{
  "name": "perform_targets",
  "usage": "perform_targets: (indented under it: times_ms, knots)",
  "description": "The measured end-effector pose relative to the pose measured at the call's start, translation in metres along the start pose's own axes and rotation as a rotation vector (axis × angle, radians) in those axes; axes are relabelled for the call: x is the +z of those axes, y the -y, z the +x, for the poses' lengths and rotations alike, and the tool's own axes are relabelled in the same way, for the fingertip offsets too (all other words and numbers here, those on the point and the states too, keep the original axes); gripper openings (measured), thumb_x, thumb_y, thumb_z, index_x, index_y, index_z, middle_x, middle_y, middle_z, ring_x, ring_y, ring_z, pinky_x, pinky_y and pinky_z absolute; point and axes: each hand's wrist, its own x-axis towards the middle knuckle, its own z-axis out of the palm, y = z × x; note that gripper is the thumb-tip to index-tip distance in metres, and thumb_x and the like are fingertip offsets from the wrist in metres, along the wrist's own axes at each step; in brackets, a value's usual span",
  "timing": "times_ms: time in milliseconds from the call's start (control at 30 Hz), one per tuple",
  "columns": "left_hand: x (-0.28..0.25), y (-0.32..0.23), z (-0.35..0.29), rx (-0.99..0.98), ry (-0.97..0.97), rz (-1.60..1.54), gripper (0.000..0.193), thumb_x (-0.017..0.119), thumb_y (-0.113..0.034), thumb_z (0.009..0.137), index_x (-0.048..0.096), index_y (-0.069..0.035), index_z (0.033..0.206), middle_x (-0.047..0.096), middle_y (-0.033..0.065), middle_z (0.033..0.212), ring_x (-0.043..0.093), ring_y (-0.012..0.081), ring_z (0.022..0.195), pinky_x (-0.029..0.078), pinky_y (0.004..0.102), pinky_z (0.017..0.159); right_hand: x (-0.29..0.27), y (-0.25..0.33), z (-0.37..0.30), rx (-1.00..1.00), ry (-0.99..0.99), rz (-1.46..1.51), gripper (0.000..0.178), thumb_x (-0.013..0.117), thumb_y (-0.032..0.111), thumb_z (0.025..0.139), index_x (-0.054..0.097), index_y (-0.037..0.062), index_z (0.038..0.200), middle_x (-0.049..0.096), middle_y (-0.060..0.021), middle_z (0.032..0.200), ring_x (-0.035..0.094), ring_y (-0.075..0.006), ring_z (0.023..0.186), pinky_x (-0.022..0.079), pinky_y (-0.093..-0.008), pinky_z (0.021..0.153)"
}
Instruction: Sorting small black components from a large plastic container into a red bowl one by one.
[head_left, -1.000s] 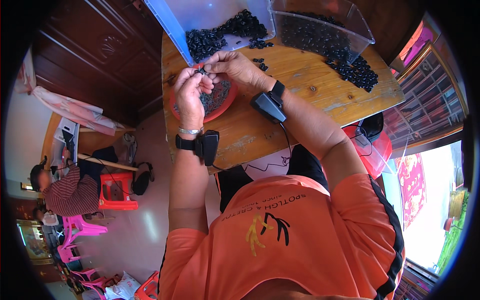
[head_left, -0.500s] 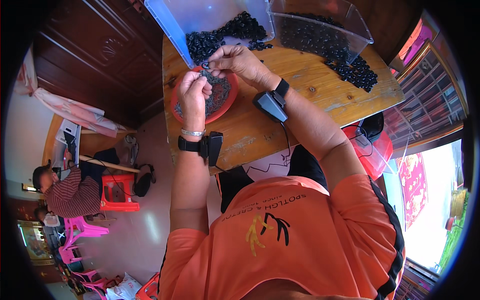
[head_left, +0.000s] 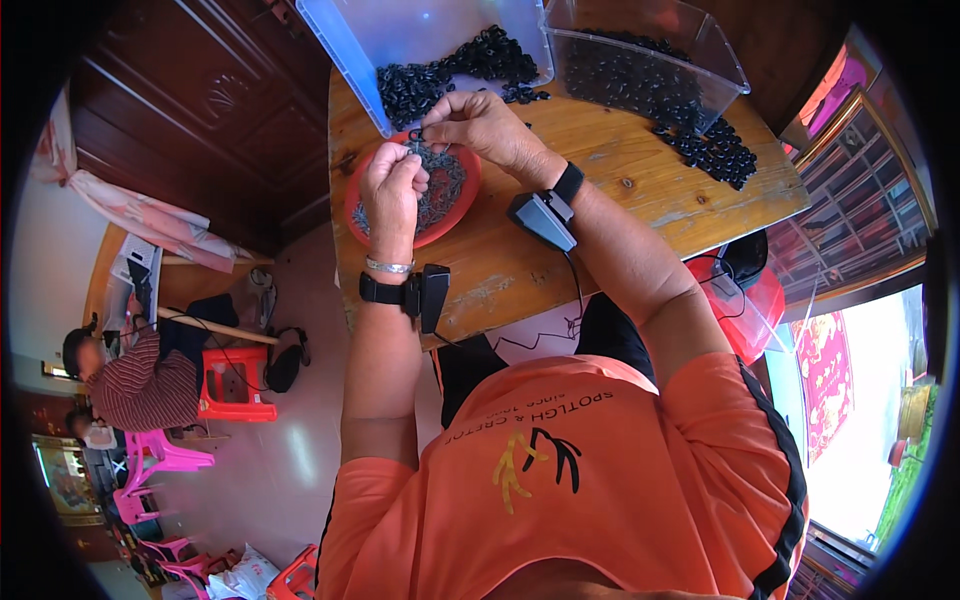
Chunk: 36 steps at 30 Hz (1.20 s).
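Observation:
My right hand (head_left: 488,128) pinches a small black ring-shaped piece (head_left: 416,134) between thumb and fingertips, over the far rim of a red bowl (head_left: 470,185). Close beside it, my left hand (head_left: 391,190) is closed with thumb against the fingers; whatever it may grip is too small to make out. Small grey pieces (head_left: 438,205), seemingly metal, fill the bowl below both hands. Behind them, a clear plastic bin (head_left: 350,62) lies tipped with its opening toward me, and small black pieces (head_left: 408,92) spill from it.
A second clear bin (head_left: 722,82) at the far right also holds black pieces, with a loose heap (head_left: 718,155) beside it on the wooden table (head_left: 560,250). Cables hang from my wrist devices. A seated person (head_left: 150,385), a red stool (head_left: 232,385) and pink chairs stand at left.
The black piece in my right fingertips has turned slightly, and its grey middle no longer shows. Both hands have otherwise hardly moved; the whole view has shifted a little.

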Motion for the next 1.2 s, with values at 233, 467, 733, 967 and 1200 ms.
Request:
perform_targets:
  times_ms: [233, 467, 733, 967, 1200]
  knots:
    - [0.0007, 0.0012, 0.0008, 0.054, -0.004, 0.067, 0.011, 0.051, -0.011, 0.086, 0.055, -0.006, 0.078, 0.054, -0.0014, 0.064, 0.047, 0.0046, 0.056, 0.038, 0.0184, 0.053, 0.0021, -0.0004, 0.0001, -0.003, 0.050, -0.046, 0.009, 0.065, 0.001, 0.081, 0.065, 0.0009, 0.090, 0.065, -0.0033, 0.079, 0.061, -0.0096, 0.074, 0.052, -0.0233, 0.072]
    - [0.0010, 0.0001, 0.0000, 0.073, -0.013, 0.074, 0.013, 0.050, -0.011, 0.086, 0.054, -0.006, 0.076, 0.053, -0.0017, 0.064, 0.047, 0.0045, 0.056, 0.038, 0.0183, 0.051, 0.0032, -0.0016, -0.0008, -0.028, 0.060, -0.023, 0.011, 0.068, 0.004, 0.080, 0.067, 0.0026, 0.091, 0.066, -0.0030, 0.080, 0.062, -0.0084, 0.072, 0.052, -0.0210, 0.068]
    - [0.0026, 0.0009, 0.0002, 0.089, -0.006, 0.069, 0.012, 0.050, -0.011, 0.086, 0.054, -0.006, 0.076, 0.054, -0.0018, 0.064, 0.047, 0.0043, 0.056, 0.038, 0.0181, 0.051, -0.0008, -0.0020, -0.0001, -0.005, 0.018, 0.016, 0.011, 0.067, 0.004, 0.080, 0.067, 0.0028, 0.091, 0.066, -0.0034, 0.081, 0.062, -0.0089, 0.070, 0.052, -0.0212, 0.067]
    - [0.0006, 0.0032, 0.0022, 0.050, -0.021, 0.039, 0.010, 0.052, -0.007, 0.083, 0.054, -0.002, 0.075, 0.053, 0.0003, 0.062, 0.047, 0.0060, 0.055, 0.040, 0.0201, 0.051, -0.0007, -0.0054, 0.0020, -0.041, 0.095, -0.033, 0.011, 0.068, 0.004, 0.080, 0.067, 0.0023, 0.091, 0.066, -0.0033, 0.080, 0.061, -0.0086, 0.071, 0.052, -0.0224, 0.068]
    - [0.0004, 0.0024, 0.0002, 0.007, -0.027, -0.037, 0.013, 0.050, -0.009, 0.084, 0.053, -0.003, 0.072, 0.052, 0.0002, 0.060, 0.046, 0.0059, 0.053, 0.038, 0.0195, 0.048, 0.0034, -0.0013, -0.0010, 0.013, 0.111, -0.078, 0.011, 0.067, -0.001, 0.080, 0.066, 0.0010, 0.091, 0.066, -0.0024, 0.082, 0.060, -0.0083, 0.076, 0.051, -0.0231, 0.074]
